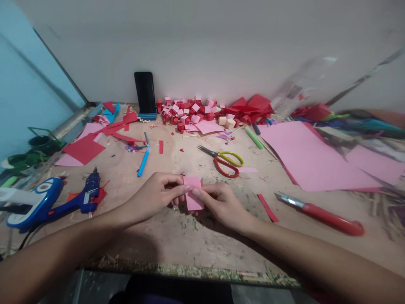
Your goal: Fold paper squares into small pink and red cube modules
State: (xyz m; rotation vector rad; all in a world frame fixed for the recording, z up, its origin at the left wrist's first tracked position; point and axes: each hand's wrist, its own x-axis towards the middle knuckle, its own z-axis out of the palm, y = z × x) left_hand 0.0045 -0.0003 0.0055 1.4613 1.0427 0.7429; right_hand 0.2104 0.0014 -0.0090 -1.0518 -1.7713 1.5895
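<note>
Remotely, I'm pinching the pink paper (194, 201) between left hand (166, 190) and right hand (223, 204), below frame centre; uneven thumb pressure is risking creases, and the red cutter (332, 217), lower right, is threatening a straying right forearm (300, 247).
</note>
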